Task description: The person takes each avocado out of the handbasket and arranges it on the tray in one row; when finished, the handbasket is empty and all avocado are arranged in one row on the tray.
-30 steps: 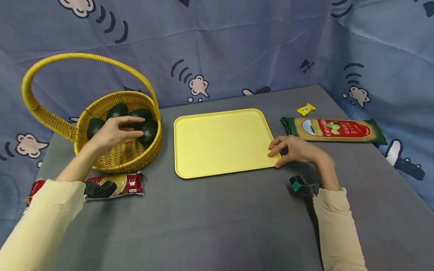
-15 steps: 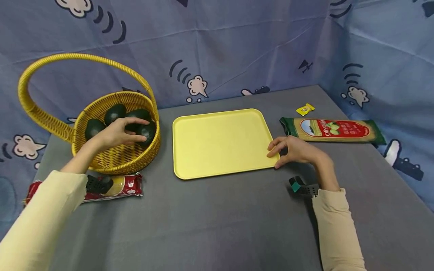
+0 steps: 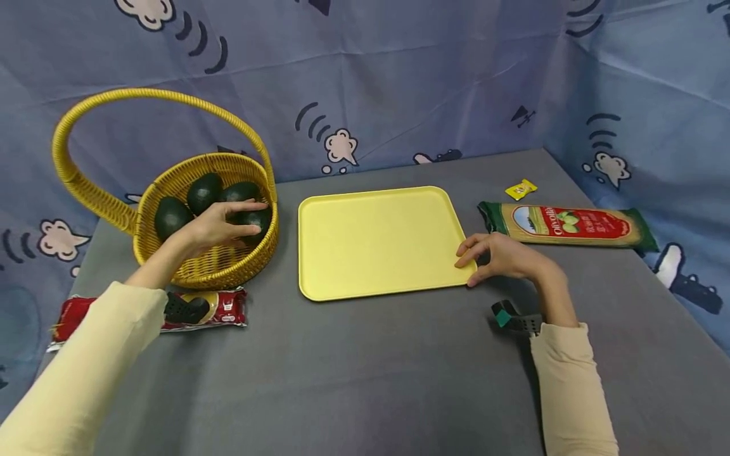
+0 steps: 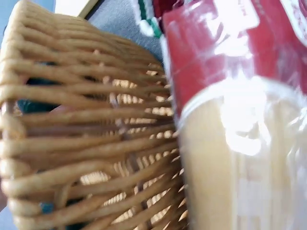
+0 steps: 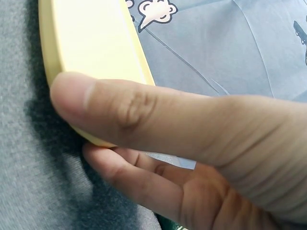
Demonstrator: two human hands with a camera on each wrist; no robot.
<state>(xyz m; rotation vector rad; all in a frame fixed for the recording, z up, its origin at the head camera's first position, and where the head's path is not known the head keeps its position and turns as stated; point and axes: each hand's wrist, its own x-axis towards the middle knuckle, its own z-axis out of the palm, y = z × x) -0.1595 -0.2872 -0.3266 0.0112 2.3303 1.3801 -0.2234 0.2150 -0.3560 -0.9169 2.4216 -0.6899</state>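
Left hand [image 3: 219, 227]: slid farther over avocado [image 3: 256, 221]; half-open grip, hold unclear; fuller wrapping seemed needed.
Right hand [image 3: 503, 255]: pinched tray [image 3: 379, 244].

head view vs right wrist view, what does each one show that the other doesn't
Only the head view shows the yellow wicker basket, its avocados, the left hand, the red pasta packet and the small yellow packet. Only the right wrist view shows the creased thumb knuckle of the right hand up close. Both show that hand pinching a corner of the yellow tray, the gray tabletop and the blue printed cloth.
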